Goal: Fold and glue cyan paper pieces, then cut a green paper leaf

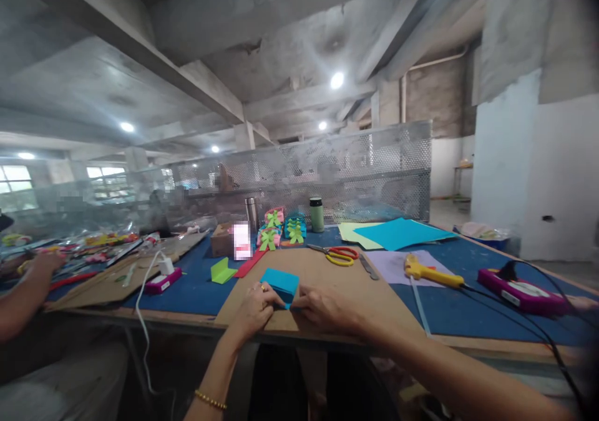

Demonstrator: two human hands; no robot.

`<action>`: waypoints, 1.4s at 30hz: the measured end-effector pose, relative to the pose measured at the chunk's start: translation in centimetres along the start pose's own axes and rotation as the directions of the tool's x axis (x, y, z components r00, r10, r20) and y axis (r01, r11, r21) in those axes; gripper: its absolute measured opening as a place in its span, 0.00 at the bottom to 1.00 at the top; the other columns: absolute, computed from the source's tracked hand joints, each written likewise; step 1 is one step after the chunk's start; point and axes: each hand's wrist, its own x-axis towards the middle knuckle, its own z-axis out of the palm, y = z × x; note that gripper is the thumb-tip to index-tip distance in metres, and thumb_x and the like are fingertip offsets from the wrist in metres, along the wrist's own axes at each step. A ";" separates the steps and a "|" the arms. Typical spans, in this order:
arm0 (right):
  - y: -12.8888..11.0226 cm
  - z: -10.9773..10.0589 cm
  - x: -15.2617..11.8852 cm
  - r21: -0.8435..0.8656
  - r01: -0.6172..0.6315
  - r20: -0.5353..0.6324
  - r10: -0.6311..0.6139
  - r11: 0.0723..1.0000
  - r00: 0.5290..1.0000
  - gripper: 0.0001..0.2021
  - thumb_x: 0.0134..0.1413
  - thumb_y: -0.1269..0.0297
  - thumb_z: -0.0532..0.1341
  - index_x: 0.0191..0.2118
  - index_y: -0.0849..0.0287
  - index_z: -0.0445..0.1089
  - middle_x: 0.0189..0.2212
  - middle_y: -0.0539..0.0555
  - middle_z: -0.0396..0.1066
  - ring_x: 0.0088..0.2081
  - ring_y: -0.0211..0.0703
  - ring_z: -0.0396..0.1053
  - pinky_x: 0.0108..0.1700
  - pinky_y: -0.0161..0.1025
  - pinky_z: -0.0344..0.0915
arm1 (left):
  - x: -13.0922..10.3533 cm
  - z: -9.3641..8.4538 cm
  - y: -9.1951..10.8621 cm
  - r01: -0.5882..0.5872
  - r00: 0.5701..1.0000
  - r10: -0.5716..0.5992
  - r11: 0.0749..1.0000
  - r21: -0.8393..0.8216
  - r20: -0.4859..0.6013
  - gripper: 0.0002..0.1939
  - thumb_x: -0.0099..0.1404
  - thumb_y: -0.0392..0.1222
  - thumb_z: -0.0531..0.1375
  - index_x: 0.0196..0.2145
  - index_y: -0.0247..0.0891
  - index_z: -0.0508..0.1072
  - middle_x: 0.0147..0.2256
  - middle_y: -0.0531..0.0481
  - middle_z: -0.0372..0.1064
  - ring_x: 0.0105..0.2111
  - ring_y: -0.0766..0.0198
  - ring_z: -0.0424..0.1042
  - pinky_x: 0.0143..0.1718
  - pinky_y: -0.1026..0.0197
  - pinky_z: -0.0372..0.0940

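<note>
A folded piece of blue paper [281,282] lies on the brown cardboard sheet in front of me. My left hand [255,307], with a ring on one finger, pinches its near left edge. From the other side my right hand [322,305] grips the near right corner, the fingertips of both hands almost meeting there. Just left of the cardboard [337,277] are a folded bright green paper [223,272] and a red strip [250,264]. Scissors [339,255] with red and yellow handles rest beyond my hands, beside a dark blade-like tool [369,267].
Pink and blue pieces with green bows [267,240] stand behind the cardboard, near a green tumbler [316,215]. To the right lie blue sheets [402,232], a yellow glue gun [435,274] and a purple power strip [524,293] with cables. Another person's arm [23,290] is at left.
</note>
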 end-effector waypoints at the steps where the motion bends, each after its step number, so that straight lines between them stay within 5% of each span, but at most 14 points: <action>1: 0.0 0.0 0.0 -0.003 0.016 -0.005 -0.016 1.000 1.000 0.15 0.57 0.74 0.57 0.43 0.56 0.80 0.43 0.57 0.73 0.40 0.43 0.69 0.40 0.35 0.61 | 0.0 0.0 0.0 0.002 1.000 -0.002 1.000 0.001 0.003 0.22 0.54 0.28 0.52 0.37 0.44 0.82 0.38 0.47 0.71 0.44 0.56 0.66 0.48 0.54 0.59; 16: -0.2 -0.4 0.4 -0.053 0.050 0.104 -0.044 0.997 0.994 0.18 0.61 0.75 0.56 0.51 0.57 0.77 0.38 0.56 0.70 0.37 0.41 0.65 0.40 0.36 0.59 | 0.0 -0.2 -1.1 -0.029 0.999 0.028 0.998 0.049 0.014 0.20 0.57 0.30 0.53 0.38 0.44 0.82 0.39 0.48 0.71 0.44 0.56 0.65 0.51 0.53 0.59; 42: -0.6 -0.4 0.2 -0.085 0.002 0.094 0.006 0.996 0.996 0.17 0.62 0.74 0.55 0.50 0.56 0.78 0.35 0.56 0.66 0.36 0.42 0.60 0.39 0.37 0.56 | -0.2 -0.5 -0.6 -0.022 0.999 0.019 0.996 0.085 0.035 0.23 0.58 0.30 0.52 0.41 0.46 0.82 0.38 0.48 0.70 0.43 0.56 0.64 0.48 0.54 0.59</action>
